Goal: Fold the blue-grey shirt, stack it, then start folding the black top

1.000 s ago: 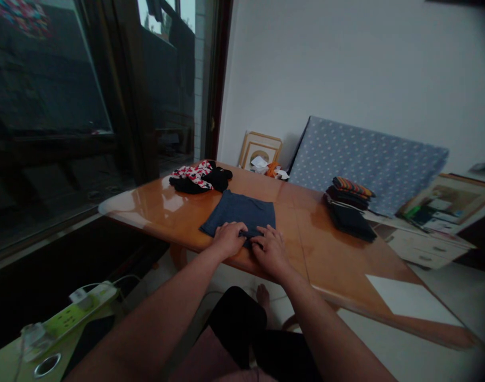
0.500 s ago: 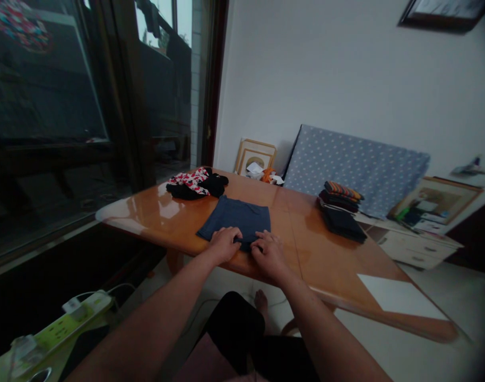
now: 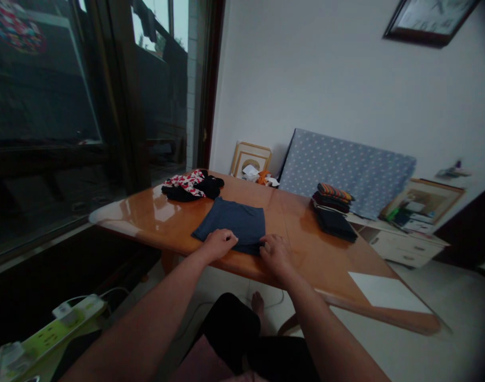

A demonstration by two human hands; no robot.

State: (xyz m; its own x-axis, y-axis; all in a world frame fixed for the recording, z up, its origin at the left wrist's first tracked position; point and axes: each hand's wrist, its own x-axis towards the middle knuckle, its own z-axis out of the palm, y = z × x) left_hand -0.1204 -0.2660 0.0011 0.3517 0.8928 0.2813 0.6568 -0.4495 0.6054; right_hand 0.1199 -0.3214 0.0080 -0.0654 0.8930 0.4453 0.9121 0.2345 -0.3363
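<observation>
A dark blue garment (image 3: 238, 220) lies spread on the wooden table (image 3: 302, 252), with a folded strip along its near edge. My left hand (image 3: 221, 243) rests on that near edge, fingers curled inward and closed on the cloth. At the near right corner, my right hand (image 3: 273, 250) pinches the fabric between thumb and fingers. The exact kind of garment cannot be made out. Behind it sits a loose heap of black clothes with a red-and-white patterned piece (image 3: 189, 184) on top.
A stack of folded dark clothes (image 3: 334, 212), topped by an orange striped piece, stands on the right. A white sheet (image 3: 388, 292) lies near the table's right end. At lower left is a power strip (image 3: 51, 331). Glass doors (image 3: 39, 106) flank the left side.
My right hand has slid right, to the garment's near right corner, so the hands are farther apart. The near edge looks flatter. The view has shifted slightly.
</observation>
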